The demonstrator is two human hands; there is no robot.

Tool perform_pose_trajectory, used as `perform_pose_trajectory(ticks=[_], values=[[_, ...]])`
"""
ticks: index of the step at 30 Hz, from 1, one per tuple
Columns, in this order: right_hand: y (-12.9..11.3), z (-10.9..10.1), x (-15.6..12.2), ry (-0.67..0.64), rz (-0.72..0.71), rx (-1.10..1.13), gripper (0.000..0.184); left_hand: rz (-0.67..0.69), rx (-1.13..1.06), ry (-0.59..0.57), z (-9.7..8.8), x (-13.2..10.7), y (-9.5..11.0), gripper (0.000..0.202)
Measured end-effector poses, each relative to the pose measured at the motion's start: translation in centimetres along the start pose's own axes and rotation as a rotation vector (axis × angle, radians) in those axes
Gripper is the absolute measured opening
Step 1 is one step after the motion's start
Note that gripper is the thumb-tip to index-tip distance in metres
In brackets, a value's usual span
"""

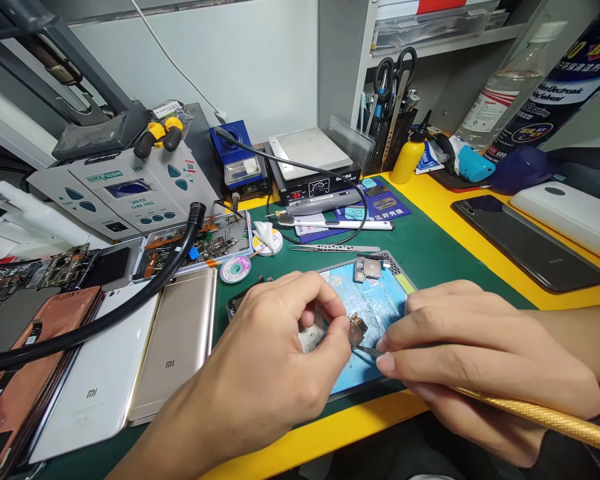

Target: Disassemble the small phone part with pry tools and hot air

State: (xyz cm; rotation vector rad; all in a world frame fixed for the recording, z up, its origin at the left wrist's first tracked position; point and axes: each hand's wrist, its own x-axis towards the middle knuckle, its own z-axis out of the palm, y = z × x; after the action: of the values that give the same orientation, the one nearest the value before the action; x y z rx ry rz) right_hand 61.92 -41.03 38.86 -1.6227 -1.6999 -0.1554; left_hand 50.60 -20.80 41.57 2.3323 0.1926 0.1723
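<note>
Over a scuffed blue work plate (383, 303), my left hand (275, 353) pinches a small phone part (358, 331) with a metallic face and orange flex between thumb and forefinger. My right hand (480, 353) grips a craft knife (550, 415) with a gold knurled handle like a pen. Its thin dark blade points left, with the tip at the part's lower edge; whether it touches cannot be made out. Another metal-shielded board piece (370, 268) lies on the plate's far side. My fingers cover some of the held part.
At left lie a white phone back (97, 373) and a gold one (177, 347), crossed by a black hose (175, 267). Tweezers (335, 249), a brush (340, 225) and a solder wick spool (235, 269) lie beyond the plate. A dark phone (530, 243) sits at right.
</note>
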Motion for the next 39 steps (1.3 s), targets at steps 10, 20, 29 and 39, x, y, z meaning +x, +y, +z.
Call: perform_pose_trajectory(ticks=[10, 20, 29, 39], values=[[0.7, -1.0, 1.8, 0.053, -0.063, 0.019, 0.028, 0.053, -0.050, 0.013, -0.1, -0.2, -0.1, 0.017], [1.9, -0.3, 2.8, 0.171, 0.047, -0.047, 0.024, -0.224, -0.511, 0.332, -0.7, 0.0, 1.3, 0.017], [2.2, -0.5, 3.1, 0.126, -0.166, -0.270, 0.016, -0.347, -0.765, 0.203, 1.0, 0.0, 1.8, 0.026], [2.4, -0.3, 3.5, 0.196, -0.099, -0.017, 0.014, 0.129, -0.116, 0.407, 1.5, -1.6, 1.6, 0.020]])
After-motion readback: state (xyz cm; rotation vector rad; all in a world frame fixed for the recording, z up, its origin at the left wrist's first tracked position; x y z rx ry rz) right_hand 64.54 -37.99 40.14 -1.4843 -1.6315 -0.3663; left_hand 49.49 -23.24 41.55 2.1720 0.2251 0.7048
